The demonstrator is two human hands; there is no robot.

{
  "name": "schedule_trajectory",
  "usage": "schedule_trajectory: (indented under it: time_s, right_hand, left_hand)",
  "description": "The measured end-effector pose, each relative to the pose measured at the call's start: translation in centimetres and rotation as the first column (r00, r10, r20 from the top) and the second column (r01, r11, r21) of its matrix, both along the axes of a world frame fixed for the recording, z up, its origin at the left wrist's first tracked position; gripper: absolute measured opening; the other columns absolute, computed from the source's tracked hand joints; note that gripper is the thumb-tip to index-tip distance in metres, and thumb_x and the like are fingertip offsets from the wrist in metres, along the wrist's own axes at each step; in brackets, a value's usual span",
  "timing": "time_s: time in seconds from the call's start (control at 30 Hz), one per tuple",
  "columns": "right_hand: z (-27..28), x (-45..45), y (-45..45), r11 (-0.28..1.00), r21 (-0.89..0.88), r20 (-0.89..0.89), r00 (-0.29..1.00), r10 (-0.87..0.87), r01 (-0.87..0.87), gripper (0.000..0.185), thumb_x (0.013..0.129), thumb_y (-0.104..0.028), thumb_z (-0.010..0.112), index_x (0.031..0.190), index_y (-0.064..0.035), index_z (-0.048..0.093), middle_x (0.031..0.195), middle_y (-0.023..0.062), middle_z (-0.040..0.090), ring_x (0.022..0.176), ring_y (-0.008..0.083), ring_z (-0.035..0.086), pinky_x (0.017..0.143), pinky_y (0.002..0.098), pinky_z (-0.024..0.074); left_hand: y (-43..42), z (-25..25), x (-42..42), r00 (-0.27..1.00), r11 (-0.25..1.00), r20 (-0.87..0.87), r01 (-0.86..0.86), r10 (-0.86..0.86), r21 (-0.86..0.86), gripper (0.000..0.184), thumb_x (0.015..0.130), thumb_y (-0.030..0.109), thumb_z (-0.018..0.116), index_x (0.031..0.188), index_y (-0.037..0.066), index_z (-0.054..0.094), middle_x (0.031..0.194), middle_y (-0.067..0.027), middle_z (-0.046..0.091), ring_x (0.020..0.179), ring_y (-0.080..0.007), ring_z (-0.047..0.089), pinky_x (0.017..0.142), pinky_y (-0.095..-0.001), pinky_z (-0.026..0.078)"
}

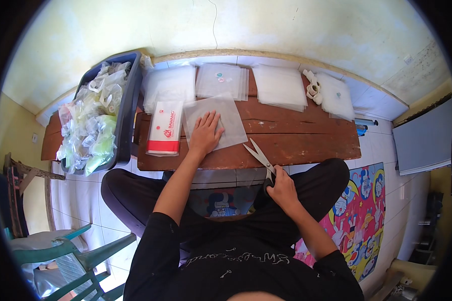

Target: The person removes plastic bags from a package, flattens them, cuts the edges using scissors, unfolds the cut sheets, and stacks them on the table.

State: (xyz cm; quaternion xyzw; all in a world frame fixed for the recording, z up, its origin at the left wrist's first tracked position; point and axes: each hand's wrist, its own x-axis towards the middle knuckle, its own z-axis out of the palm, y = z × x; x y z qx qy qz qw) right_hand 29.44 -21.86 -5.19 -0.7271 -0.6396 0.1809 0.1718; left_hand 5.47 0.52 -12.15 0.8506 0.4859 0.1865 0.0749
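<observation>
Open left hand (206, 131) flattens a clear plastic sheet (233, 129), likely slippery, best edge-pinched; right hand (283, 189) grips scissors (267, 164), four o'clock.

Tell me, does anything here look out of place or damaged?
The dark bin looks overfull: crumpled plastic bags bulge over its left side. A thin, crack-like line also mars the wall beyond the table.

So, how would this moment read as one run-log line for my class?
left hand: flat on clear plastic | right hand: holding scissors, blades parted | table: pack left of plastic
</observation>
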Motion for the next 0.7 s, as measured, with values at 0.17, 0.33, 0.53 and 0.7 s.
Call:
schedule_trajectory:
  time_s: [0.17, 0.33, 0.53, 0.7]
  right_hand:
    - [-0.2, -0.8, 0.3, 0.999, -0.033, -0.025, 1.0, -0.018, 0.018, 0.061, 0.07, -0.009, 0.07, 0.125, 0.001, 0.043, 0.108, 0.0289, 0.058, 0.1, 0.0478, 0.057, 0.086, 0.0499, 0.0485]
    - [0.1, -1.4, 0.9, 0.999, -0.038, -0.045, 0.999, -0.015, 0.014, 0.062, 0.071, -0.008, 0.07, 0.125, 0.0014, 0.043, 0.108, 0.0294, 0.058, 0.1, 0.0482, 0.057, 0.086, 0.0501, 0.0482]
    - [0.0, -1.5, 1.4, 0.999, -0.046, -0.032, 0.999, -0.029, 0.028, 0.062, 0.072, -0.008, 0.07, 0.126, 0.0025, 0.041, 0.107, 0.0296, 0.058, 0.099, 0.0487, 0.057, 0.086, 0.0502, 0.0481]
    - [-0.4, -1.9, 2.4, 1.0, -0.01, 0.009, 1.0, -0.028, 0.028, 0.06, 0.073, -0.008, 0.07, 0.123, 0.0036, 0.039, 0.1, 0.0285, 0.057, 0.093, 0.0473, 0.059, 0.081, 0.0508, 0.0499]
  left_hand:
    - [-0.1, 0.1, 0.0, 1.0, 1.0, 0.001, -0.002, 0.002, 0.014, 0.057, 0.097, 0.04, 0.048, 0.144, 0.008, 0.042, 0.153, -0.0102, 0.037, 0.142, -0.0266, 0.032, 0.117, -0.0436, 0.022]
    - [-0.1, 0.1, 0.1, 1.0, 1.0, 0.004, -0.005, 0.005, 0.003, 0.057, 0.097, 0.04, 0.047, 0.144, 0.008, 0.042, 0.153, -0.0101, 0.037, 0.142, -0.0264, 0.031, 0.117, -0.0436, 0.022]
    - [-0.1, 0.2, 0.1, 1.0, 1.0, 0.004, -0.004, 0.004, -0.008, 0.057, 0.097, 0.04, 0.047, 0.144, 0.008, 0.042, 0.153, -0.0101, 0.037, 0.142, -0.0263, 0.031, 0.117, -0.0437, 0.022]
    - [-0.1, 0.2, 0.0, 1.0, 1.0, -0.001, -0.002, 0.002, -0.008, 0.057, 0.097, 0.04, 0.047, 0.145, 0.008, 0.041, 0.153, -0.0105, 0.037, 0.143, -0.0263, 0.031, 0.118, -0.0437, 0.021]
